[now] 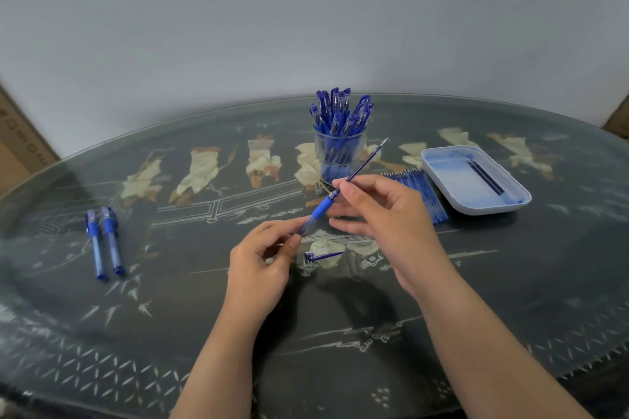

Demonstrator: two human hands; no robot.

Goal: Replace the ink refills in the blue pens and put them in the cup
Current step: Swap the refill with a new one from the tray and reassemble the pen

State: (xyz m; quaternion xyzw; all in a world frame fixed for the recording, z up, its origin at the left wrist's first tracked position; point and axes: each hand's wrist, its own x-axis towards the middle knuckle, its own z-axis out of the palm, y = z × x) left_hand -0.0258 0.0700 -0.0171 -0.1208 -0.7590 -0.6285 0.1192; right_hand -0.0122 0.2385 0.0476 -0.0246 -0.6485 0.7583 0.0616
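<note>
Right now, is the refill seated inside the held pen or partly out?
Partly out: the refill sticks far beyond the pen's blue grip, pinched by the right hand; the left hand holds the barrel.

Left hand (259, 264) fingers conceal the rear end of the pen barrel (316, 214). Right hand (384, 214) covers the refill (366, 163) junction and part of the spare refill row (433, 201). Cardboard box (17, 143) cut by left edge.

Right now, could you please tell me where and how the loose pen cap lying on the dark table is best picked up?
Pinch the blue-clipped clear plastic pen cap at mid-length, fingers coming straight down on its near and far sides. It lies flat, long axis left to right, with bare dark table around it. The left hand, nearest, grips the blue pen.
</note>
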